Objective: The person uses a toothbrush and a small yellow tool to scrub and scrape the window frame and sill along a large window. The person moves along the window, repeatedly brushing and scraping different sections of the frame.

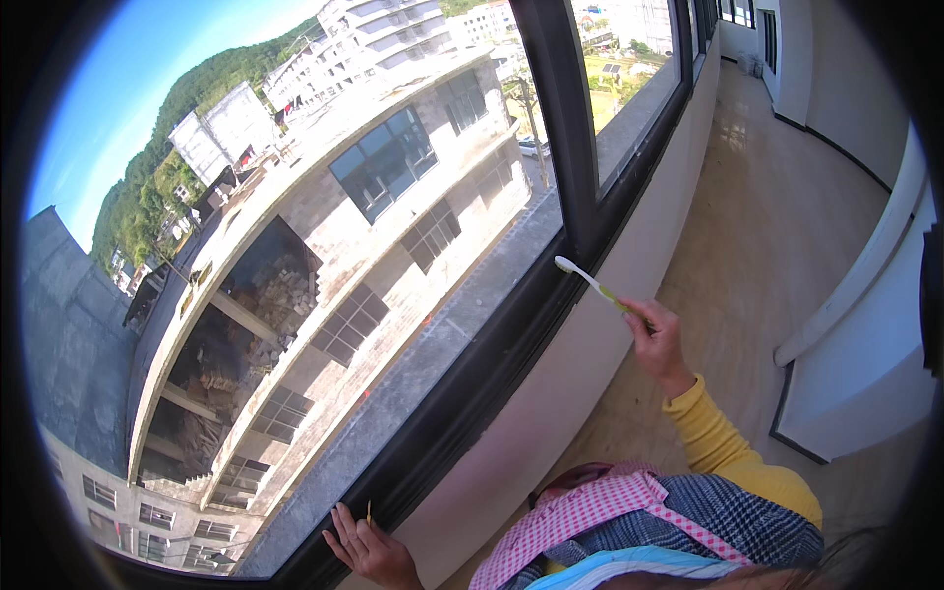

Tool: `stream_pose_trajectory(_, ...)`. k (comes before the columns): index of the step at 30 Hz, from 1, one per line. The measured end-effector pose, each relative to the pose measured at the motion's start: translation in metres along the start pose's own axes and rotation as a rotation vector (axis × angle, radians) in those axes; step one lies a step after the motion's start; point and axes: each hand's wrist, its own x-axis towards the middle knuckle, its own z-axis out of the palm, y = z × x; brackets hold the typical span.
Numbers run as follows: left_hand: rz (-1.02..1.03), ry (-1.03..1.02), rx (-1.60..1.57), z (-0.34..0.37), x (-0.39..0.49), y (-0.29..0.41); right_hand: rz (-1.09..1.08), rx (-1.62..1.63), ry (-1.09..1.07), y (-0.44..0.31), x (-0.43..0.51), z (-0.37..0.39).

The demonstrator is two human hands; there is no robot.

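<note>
My right hand (654, 335) is closed round the green handle of a toothbrush (588, 279). The brush's white head lies at the dark window frame (509, 332), near the foot of an upright bar. At the lower end of the same frame, my left hand (372, 549) rests with its fingers spread on the sill part. A thin, pointed, yellowish stick (369, 512) stands up between its fingers; how it is gripped is partly hidden.
A pale low wall (509, 450) runs under the window. To the right are a tiled floor (745, 214), a white pipe (848, 295) and a white wall. Outside the window lie a concrete ledge (435, 346) and a building (310, 243).
</note>
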Motion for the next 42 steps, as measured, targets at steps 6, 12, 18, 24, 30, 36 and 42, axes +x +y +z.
stream_pose_trajectory(6, 0.045, 0.203, -0.070, 0.010, 0.014, 0.006, 0.003, 0.040, 0.075, 0.010, -0.004, -0.011)
stream_pose_trajectory(12, -0.088, 0.051, -0.119, 0.002, 0.009, 0.021, 0.063, 0.086, -0.017, 0.023, -0.019, -0.010)
stream_pose_trajectory(18, -0.086, 0.086, -0.180, 0.001, 0.017, 0.031, 0.083, 0.185, -0.202, 0.110, -0.022, -0.001)
stream_pose_trajectory(24, -0.103, 0.085, -0.185, -0.009, 0.008, 0.034, -0.019, 0.244, -0.367, 0.109, -0.015, 0.041)
stream_pose_trajectory(30, -0.103, 0.061, -0.190, 0.008, 0.017, 0.033, -0.053, 0.223, -0.192, 0.030, -0.021, 0.045)
stream_pose_trajectory(36, -0.187, 0.092, -0.150, 0.013, 0.012, 0.033, -0.071, 0.207, 0.055, -0.040, 0.011, 0.047)
stream_pose_trajectory(42, -0.199, 0.158, -0.114, 0.019, 0.013, 0.038, -0.126, 0.161, 0.108, -0.009, 0.059, 0.071)
